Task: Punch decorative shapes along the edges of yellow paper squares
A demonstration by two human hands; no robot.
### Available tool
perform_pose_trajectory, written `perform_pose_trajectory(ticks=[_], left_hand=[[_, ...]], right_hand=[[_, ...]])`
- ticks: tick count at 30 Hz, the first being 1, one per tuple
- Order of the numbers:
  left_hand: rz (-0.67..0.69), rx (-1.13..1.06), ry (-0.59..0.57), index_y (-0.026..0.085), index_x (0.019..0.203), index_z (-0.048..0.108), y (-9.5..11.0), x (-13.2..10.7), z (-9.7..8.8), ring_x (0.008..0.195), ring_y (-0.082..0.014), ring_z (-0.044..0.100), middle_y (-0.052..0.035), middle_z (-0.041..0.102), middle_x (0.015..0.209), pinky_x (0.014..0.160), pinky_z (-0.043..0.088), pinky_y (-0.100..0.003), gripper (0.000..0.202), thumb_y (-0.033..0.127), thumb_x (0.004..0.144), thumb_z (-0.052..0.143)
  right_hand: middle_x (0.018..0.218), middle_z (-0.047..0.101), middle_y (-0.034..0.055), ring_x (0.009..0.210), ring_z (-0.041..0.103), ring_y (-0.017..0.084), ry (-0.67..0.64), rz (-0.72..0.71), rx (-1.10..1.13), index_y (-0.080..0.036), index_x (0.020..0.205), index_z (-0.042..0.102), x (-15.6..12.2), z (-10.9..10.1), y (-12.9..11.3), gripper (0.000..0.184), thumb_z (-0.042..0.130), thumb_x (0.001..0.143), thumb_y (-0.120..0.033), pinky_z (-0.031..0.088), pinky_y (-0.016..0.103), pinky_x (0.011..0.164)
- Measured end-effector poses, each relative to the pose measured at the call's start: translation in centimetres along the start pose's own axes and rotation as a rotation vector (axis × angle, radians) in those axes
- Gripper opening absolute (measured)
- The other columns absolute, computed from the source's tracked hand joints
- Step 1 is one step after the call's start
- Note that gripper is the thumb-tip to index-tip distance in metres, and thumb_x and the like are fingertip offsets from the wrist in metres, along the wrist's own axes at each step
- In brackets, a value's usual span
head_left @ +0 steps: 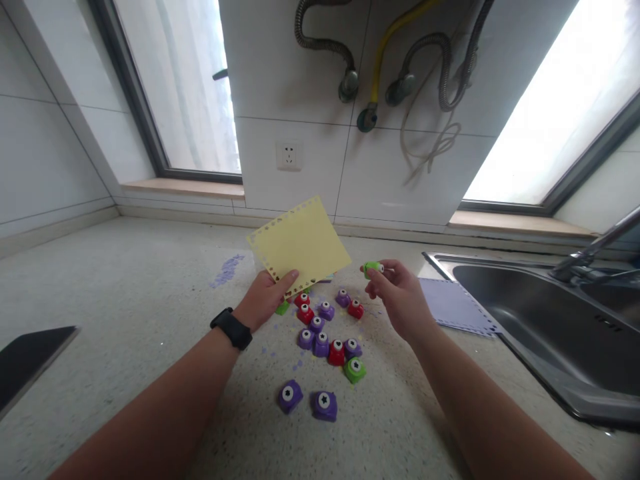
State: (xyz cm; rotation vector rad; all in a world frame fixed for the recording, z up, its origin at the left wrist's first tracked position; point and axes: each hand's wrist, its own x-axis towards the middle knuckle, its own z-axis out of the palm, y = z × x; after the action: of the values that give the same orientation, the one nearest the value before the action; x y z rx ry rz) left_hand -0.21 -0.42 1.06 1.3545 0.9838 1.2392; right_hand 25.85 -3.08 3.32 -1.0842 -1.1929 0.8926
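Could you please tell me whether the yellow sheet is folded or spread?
Spread: in the left hand, the yellow sheet shows one broad face without visible creases.

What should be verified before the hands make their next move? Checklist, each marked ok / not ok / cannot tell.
1. Yellow sheet gripped by the left hand: ok, thumb over its near edge.
2. Green craft punch held in the right hand: ok, in the fingers.
3. Sheet and held punch apart: ok, a gap shows between them.
4. Sheet's right edge unpunched: ok, looks plain; the other edges show holes.
5. Held punch's paper slot aligned toward the sheet: cannot tell, too small and partly covered by fingers.
6. Countertop free of scraps: not ok, lilac paper bits lie left of the sheet.
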Motion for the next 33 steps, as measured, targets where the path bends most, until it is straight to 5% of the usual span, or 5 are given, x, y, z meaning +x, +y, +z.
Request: perform_pose_trajectory(ticks=[10, 15, 26, 33], left_hand=[[0.004, -0.014, -0.026, 0.015, 0.079, 0.072, 0.0, -0.2, 0.3, 0.049, -0.0121, 0.055, 0.0006, 0.065, 0.057, 0.044, 0.038, -0.023, 0.037, 0.052, 0.079, 0.077], [0.027, 0.038, -0.028, 0.017, 0.075, 0.071, 0.2, -0.2, 0.3, 0.052, -0.0145, 0.057, 0.0006, 0.063, 0.053, 0.044, 0.039, -0.024, 0.034, 0.05, 0.081, 0.076], [0.055, 0.111, -0.059, 0.017, 0.097, 0.076, 0.0, -0.2, 0.1, 0.064, -0.0182, 0.066, -0.0027, 0.072, 0.068, 0.05, 0.044, -0.025, 0.035, 0.049, 0.085, 0.071], [0.063, 0.123, -0.013, 0.019, 0.074, 0.072, 0.2, -0.2, 0.1, 0.064, -0.021, 0.067, 0.0001, 0.062, 0.05, 0.053, 0.048, -0.028, 0.033, 0.051, 0.083, 0.072]], right_hand=[[0.08, 0.071, -0.0009, 0.065, 0.067, 0.012, 0.087, 0.051, 0.497, -0.021, 0.09, 0.065, 0.2, 0.2, -0.4, 0.04, 0.094, 0.063, -0.029, 0.054, 0.023, 0.06], [0.084, 0.072, -0.001, 0.067, 0.069, 0.013, 0.051, 0.053, 0.529, -0.022, 0.09, 0.067, -0.1, 0.3, -0.2, 0.035, 0.092, 0.067, -0.032, 0.057, 0.023, 0.063], [0.086, 0.069, -0.0007, 0.072, 0.069, 0.014, 0.044, 0.059, 0.496, -0.021, 0.099, 0.073, -0.1, 0.5, 0.3, 0.038, 0.092, 0.067, -0.029, 0.058, 0.029, 0.072], [0.085, 0.069, -0.0013, 0.076, 0.069, 0.015, -0.029, 0.1, 0.453, -0.023, 0.093, 0.074, -0.5, 0.9, 1.3, 0.032, 0.091, 0.069, -0.033, 0.056, 0.03, 0.077]])
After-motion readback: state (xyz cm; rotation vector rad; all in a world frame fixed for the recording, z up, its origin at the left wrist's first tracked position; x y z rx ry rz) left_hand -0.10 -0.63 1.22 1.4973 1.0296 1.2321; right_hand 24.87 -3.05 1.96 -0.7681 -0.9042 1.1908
